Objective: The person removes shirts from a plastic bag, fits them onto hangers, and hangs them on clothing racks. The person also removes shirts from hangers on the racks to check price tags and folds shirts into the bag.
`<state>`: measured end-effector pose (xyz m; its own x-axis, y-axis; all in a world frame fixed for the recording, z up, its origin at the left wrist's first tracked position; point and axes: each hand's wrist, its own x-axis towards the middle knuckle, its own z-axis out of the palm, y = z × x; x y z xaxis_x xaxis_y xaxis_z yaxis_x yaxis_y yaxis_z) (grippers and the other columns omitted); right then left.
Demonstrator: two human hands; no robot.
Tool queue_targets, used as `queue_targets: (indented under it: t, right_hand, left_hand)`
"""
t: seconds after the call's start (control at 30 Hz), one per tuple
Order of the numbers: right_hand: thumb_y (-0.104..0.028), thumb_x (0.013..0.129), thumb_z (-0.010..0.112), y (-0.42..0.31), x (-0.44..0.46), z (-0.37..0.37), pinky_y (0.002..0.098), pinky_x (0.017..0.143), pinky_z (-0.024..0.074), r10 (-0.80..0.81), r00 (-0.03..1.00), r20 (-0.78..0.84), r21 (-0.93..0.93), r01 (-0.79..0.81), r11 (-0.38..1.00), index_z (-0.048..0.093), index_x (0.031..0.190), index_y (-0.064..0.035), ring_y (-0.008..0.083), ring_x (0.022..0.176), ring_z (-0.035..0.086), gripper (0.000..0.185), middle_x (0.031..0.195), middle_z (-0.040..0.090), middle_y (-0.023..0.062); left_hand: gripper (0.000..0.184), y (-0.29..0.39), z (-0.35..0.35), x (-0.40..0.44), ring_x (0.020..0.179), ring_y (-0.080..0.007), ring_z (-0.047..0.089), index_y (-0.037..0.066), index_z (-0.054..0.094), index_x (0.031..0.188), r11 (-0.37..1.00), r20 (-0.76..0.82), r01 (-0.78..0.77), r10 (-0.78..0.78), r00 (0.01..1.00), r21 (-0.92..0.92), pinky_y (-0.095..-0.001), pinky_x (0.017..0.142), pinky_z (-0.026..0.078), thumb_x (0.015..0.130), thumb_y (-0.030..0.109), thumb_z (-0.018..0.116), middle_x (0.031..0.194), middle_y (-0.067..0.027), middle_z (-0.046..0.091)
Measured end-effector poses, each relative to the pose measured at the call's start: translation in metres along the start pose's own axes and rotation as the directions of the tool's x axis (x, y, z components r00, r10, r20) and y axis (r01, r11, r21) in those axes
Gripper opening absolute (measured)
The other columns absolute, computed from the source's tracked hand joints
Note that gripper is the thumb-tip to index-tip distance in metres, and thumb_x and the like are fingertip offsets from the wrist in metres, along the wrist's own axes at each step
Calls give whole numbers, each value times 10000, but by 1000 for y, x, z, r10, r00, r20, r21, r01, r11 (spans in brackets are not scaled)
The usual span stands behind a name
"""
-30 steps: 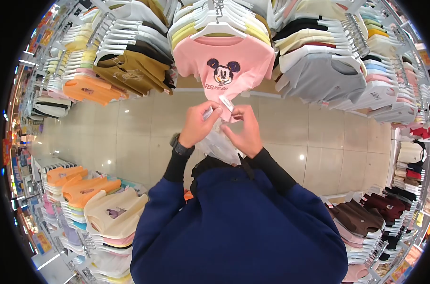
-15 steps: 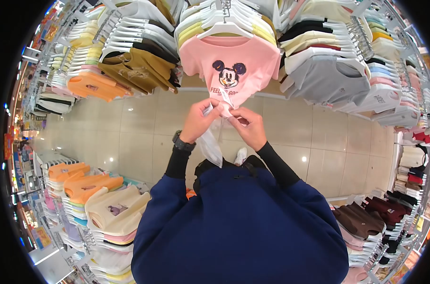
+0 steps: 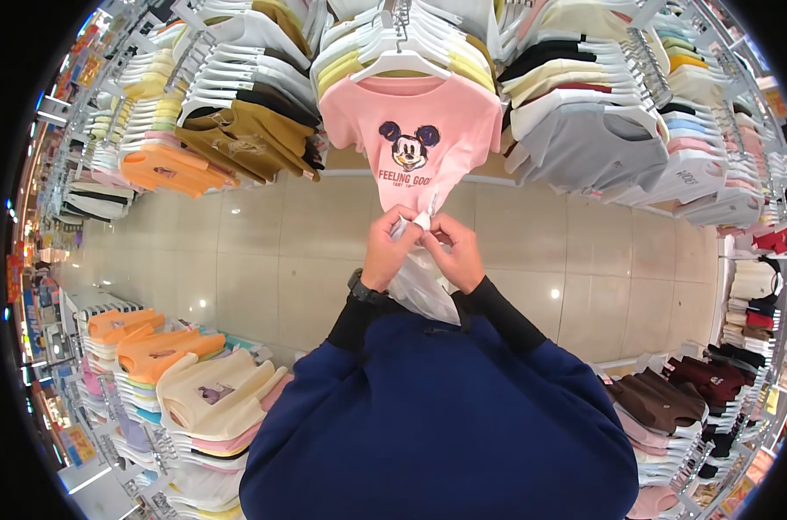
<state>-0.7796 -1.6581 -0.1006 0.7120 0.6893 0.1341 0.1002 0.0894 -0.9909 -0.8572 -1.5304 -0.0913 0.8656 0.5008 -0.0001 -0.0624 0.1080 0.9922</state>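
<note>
A clothing shop aisle, seen from above through a wide lens, with pale, glossy floor tiles (image 3: 532,234) between two rows of hanging garments. In the upper row, a mustard-brown shirt (image 3: 246,139) hangs to one side of the centre and a grey shirt (image 3: 584,143) to the other; a cream shirt (image 3: 215,390) lies outermost on a stack at lower left.

The pink T-shirt (image 3: 411,149), printed with a cartoon mouse and lettering, hangs at the front of the central rack on a white hanger (image 3: 400,63). Its lower part narrows toward the wearer, drawn to the hands. The left hand (image 3: 388,251), with a dark watch (image 3: 365,289) at the wrist, and the right hand (image 3: 456,251) meet nearly tip to tip, thumbs and forefingers pinching the gathered lower end. A white strip (image 3: 434,198), probably a label, shows just above them; a translucent plastic bag (image 3: 421,290) hangs below, its attachment hidden by the fingers.

Handling, as judged: the knit should be light, soft and limp, hardly fragile, and is best taken by the hem; the thin bag would be slippery and crumple easily.
</note>
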Motion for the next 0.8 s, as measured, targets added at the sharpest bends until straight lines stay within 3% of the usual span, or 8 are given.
queue_targets:
  t: [0.13, 0.23, 0.37, 0.43, 0.47, 0.57, 0.67, 0.8]
  right_hand:
    - [-29, 890, 590, 15, 0, -4, 289, 717, 534, -124, 965, -230, 6, 129, 992, 567, 891, 25, 167, 768, 636, 59, 850, 622, 104]
    - [-37, 896, 584, 11, 1, -15, 279, 678, 512, -268, 926, -264, -281, 192, 940, 553, 905, 15, 160, 732, 628, 61, 797, 607, 114]
    - [-85, 930, 570, 10, 3, -20, 269, 591, 464, -153, 931, -331, -225, 80, 971, 541, 922, -4, 121, 632, 567, 86, 735, 580, 95]
    - [-109, 945, 566, 10, 10, -26, 266, 555, 441, -49, 947, -317, -166, -4, 986, 540, 923, -15, 100, 593, 528, 100, 714, 575, 67]
    - [-116, 956, 557, 8, 14, -30, 252, 554, 421, 32, 972, -231, -66, -49, 997, 529, 930, -20, 73, 602, 502, 103, 704, 546, 34]
    - [-155, 949, 588, 5, 33, -47, 220, 570, 402, 188, 981, 41, 162, -192, 968, 554, 993, -27, 18, 642, 475, 140, 716, 535, -24]
    - [-217, 880, 676, -18, 47, -70, 282, 587, 462, 219, 905, 365, -238, -137, 962, 621, 1017, -15, 102, 639, 555, 250, 833, 667, 48]
    - [-197, 844, 690, -17, 64, -77, 311, 690, 498, 259, 786, 561, -444, 21, 896, 626, 1158, -16, 121, 736, 586, 368, 946, 684, 60]
  left_hand:
    - [61, 6, 9, -3, 671, -56, 522, 14, 605, 886, 968, -77, -120, 140, 987, 219, -235, 612, 421, 864, 69, 619, 746, -12, 622]
    - [82, 9, 11, -8, 633, -70, 504, 15, 590, 897, 886, -79, -150, 204, 976, 439, -243, 585, 409, 876, 88, 620, 715, -51, 599]
    - [127, 21, 8, -5, 592, -131, 530, 32, 583, 913, 868, 52, -143, 135, 990, 476, -269, 563, 408, 883, 139, 645, 705, -89, 597]
    - [139, 28, 0, 4, 614, -82, 493, 38, 570, 913, 859, 118, -138, 91, 989, 493, -257, 564, 398, 888, 147, 652, 708, -49, 583]
    - [146, 33, -5, 8, 625, -57, 475, 41, 563, 913, 854, 149, -135, 68, 986, 503, -251, 564, 393, 890, 152, 656, 710, -29, 576]
    - [211, 45, -16, 22, 673, -272, 653, 30, 614, 942, 678, 249, -380, 287, 925, 629, -337, 646, 490, 836, 191, 701, 744, -108, 661]
    - [251, 52, -43, 37, 719, -304, 657, 32, 668, 977, 531, 353, -391, 177, 919, 752, -346, 695, 502, 806, 206, 728, 770, -126, 674]
    - [249, 68, -60, 55, 728, -185, 659, 35, 702, 1000, 748, 439, -218, -108, 892, 627, -310, 695, 493, 865, 243, 694, 773, -75, 699]
